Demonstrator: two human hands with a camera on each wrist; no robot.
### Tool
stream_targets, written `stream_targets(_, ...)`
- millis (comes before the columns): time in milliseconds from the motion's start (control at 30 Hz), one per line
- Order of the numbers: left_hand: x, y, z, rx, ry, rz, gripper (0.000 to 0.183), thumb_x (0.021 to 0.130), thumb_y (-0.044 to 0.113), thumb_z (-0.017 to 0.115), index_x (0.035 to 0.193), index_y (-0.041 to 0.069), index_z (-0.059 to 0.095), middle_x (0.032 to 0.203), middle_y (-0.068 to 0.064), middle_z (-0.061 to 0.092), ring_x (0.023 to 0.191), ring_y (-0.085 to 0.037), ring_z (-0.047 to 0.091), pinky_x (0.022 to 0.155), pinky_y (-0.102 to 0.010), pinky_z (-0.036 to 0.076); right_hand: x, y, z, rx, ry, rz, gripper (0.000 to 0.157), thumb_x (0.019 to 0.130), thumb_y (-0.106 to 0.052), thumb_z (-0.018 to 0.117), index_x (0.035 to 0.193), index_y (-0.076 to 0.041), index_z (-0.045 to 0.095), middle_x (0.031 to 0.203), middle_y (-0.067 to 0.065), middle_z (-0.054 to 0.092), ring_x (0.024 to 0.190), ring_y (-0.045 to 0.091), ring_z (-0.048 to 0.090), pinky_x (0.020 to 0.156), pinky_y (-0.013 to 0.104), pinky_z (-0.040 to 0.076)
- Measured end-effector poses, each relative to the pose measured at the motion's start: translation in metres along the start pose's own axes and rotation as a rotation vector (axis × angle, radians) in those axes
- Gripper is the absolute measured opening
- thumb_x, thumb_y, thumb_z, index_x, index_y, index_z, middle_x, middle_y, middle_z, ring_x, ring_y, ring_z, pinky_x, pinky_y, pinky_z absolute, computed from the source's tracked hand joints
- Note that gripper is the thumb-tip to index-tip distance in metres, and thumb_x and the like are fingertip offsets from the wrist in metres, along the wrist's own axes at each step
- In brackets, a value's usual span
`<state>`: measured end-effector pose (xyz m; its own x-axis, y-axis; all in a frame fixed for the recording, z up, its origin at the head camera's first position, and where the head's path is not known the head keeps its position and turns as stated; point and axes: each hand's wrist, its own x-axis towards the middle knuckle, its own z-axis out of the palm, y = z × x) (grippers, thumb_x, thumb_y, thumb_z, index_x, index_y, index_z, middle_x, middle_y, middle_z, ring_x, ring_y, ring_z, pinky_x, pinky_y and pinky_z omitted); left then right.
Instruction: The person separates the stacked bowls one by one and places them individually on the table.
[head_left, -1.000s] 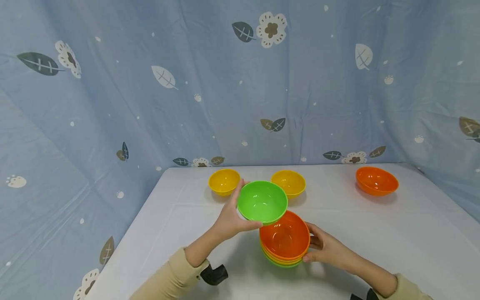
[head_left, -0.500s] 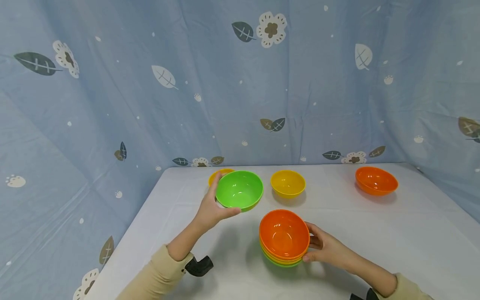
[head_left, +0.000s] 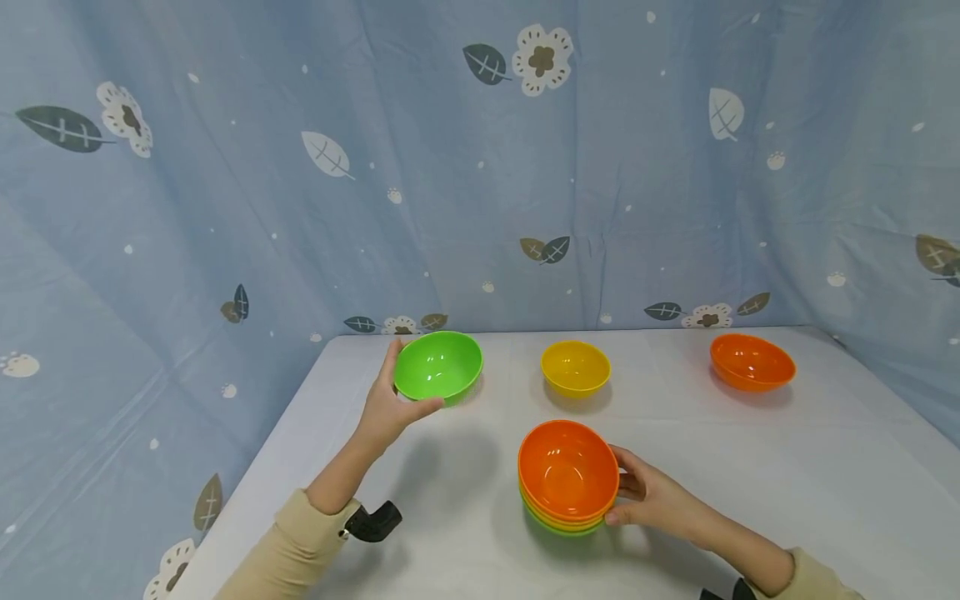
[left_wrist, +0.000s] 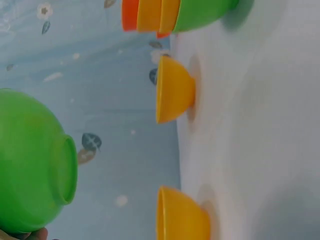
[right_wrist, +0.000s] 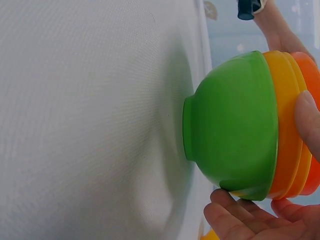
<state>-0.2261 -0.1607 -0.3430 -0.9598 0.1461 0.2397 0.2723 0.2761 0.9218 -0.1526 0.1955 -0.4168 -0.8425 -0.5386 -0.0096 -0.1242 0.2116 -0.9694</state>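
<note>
My left hand (head_left: 390,408) grips a green bowl (head_left: 438,367) by its side, thumb near the rim, and holds it up in the air. Behind that bowl one yellow bowl is hidden in the head view; the left wrist view shows this yellow bowl (left_wrist: 182,217) on the table, below the raised green one. My right hand (head_left: 652,496) holds the right side of a nested stack of bowls: an orange bowl (head_left: 570,471) on top, two yellow ones (right_wrist: 285,125) under it, a green bowl (right_wrist: 235,125) at the bottom. Its thumb presses near the upper rims.
Another yellow bowl (head_left: 576,369) stands at the back middle of the white-covered table (head_left: 465,550). An orange bowl (head_left: 752,362) sits at the back right. A blue patterned curtain (head_left: 450,167) hangs behind the table and along its left side.
My left hand has carried the green bowl left and back, away from above the stack, until it covers the left yellow bowl in the head view. The right hand and stack stay put.
</note>
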Motion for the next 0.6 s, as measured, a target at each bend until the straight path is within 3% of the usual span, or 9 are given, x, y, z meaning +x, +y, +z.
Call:
stream_targets(333, 0.007, -0.011, -0.023, 0.027, 0.082, -0.003, 0.104, 0.074, 0.006, 0.073, 0.148, 0.011, 0.0, 0.148, -0.011, 0.023, 0.128, -0.029, 0.032, 0.101, -0.043, 0.037, 0.001, 0.0, 0.0, 0.017, -0.004, 0.013, 0.082, 0.083, -0.016, 0.067, 0.14, 0.011, 0.014, 0.14, 0.035, 0.022, 0.12, 0.046, 0.041, 0.088, 0.033, 0.049)
stream_targets(533, 0.01, -0.019, -0.033, 0.033, 0.118, 0.031, 0.089, 0.073, 0.006, 0.075, 0.143, 0.012, 0.02, 0.138, -0.01, 0.036, 0.12, -0.025, 0.04, 0.088, -0.017, 0.044, 0.001, 0.001, 0.001, 0.018, -0.001, 0.016, 0.082, 0.083, -0.016, 0.068, 0.14, 0.01, 0.014, 0.141, 0.035, 0.022, 0.12, 0.046, 0.04, 0.087, 0.034, 0.049)
stream_targets(600, 0.011, -0.021, -0.036, 0.041, 0.13, 0.022, 0.086, 0.073, 0.008, 0.075, 0.141, 0.012, 0.022, 0.136, -0.01, 0.037, 0.119, -0.024, 0.041, 0.085, -0.014, 0.043, 0.002, 0.001, 0.001, 0.019, 0.001, 0.021, 0.083, 0.083, -0.016, 0.068, 0.141, 0.009, 0.014, 0.141, 0.035, 0.021, 0.121, 0.047, 0.039, 0.087, 0.034, 0.049)
